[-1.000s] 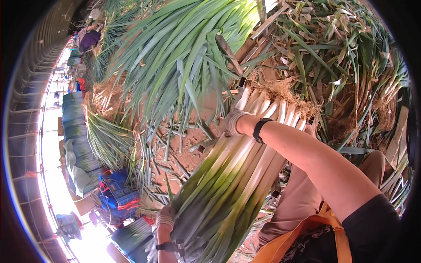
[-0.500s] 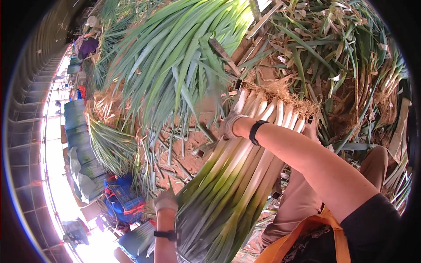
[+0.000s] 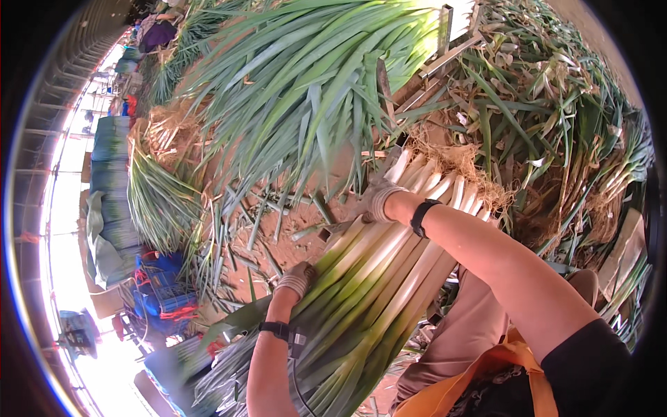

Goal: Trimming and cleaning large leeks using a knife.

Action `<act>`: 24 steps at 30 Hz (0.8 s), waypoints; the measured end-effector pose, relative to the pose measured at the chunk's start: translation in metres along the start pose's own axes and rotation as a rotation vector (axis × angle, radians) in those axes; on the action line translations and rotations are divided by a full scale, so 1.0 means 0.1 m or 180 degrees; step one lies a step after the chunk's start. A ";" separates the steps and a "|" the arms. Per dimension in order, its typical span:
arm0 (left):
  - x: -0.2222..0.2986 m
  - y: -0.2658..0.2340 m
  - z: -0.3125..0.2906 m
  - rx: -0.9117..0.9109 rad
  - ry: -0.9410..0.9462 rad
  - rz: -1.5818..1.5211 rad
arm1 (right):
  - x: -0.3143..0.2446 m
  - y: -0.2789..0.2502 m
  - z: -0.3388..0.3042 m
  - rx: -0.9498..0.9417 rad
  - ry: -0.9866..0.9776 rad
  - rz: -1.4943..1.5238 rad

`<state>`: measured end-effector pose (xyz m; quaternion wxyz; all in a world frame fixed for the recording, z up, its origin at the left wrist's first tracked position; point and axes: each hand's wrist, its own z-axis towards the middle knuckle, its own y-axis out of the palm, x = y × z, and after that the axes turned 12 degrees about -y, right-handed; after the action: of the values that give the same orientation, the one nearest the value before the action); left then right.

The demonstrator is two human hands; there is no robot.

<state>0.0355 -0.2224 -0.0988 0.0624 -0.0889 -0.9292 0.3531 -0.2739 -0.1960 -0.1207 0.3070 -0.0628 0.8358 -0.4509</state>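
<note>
A thick bunch of long green onions (image 3: 403,257) lies in front of me, white stalks and stringy roots (image 3: 479,170) up and to the right, dark leaves toward the lower left. My left hand (image 3: 297,278), in a pale knitted glove, is closed at the bunch's left edge where the green begins. Against its upper left side, near the white stalks, rests my right hand (image 3: 380,199), also gloved. Its fingers are blurred and partly hidden. Dark bands circle both wrists. Some leaves fan out below my left forearm.
A larger heap of green onions (image 3: 299,83) lies at the far side beside a wooden and metal frame (image 3: 445,55). Leaf trimmings (image 3: 521,90) cover the right. A smaller bunch (image 3: 160,201) and blue crates (image 3: 163,288) are at left. A person in purple (image 3: 158,35) is at the far left.
My left hand has moved up and right, from beside the leaves to the bunch's edge. More leaves spread toward the lower left. My right hand stays by the white stalks while the view shifts slightly.
</note>
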 end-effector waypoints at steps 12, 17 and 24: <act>-0.03 -0.01 -0.08 0.0426 0.0010 -0.0685 | -0.02 0.14 0.07 0.0189 0.0062 -0.0145; -0.02 -0.42 -0.34 0.0146 -0.0981 0.0371 | 0.19 0.05 0.02 -0.0039 0.0379 0.0130; -0.55 -0.04 -0.48 0.0488 -0.1479 -0.0072 | 0.17 0.12 0.03 0.0261 0.0101 -0.0188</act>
<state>0.0971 -0.2055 -0.0635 -0.1424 0.0102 -0.8901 0.4329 -0.2841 -0.1978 -0.1388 0.2826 -0.0676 0.8191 -0.4946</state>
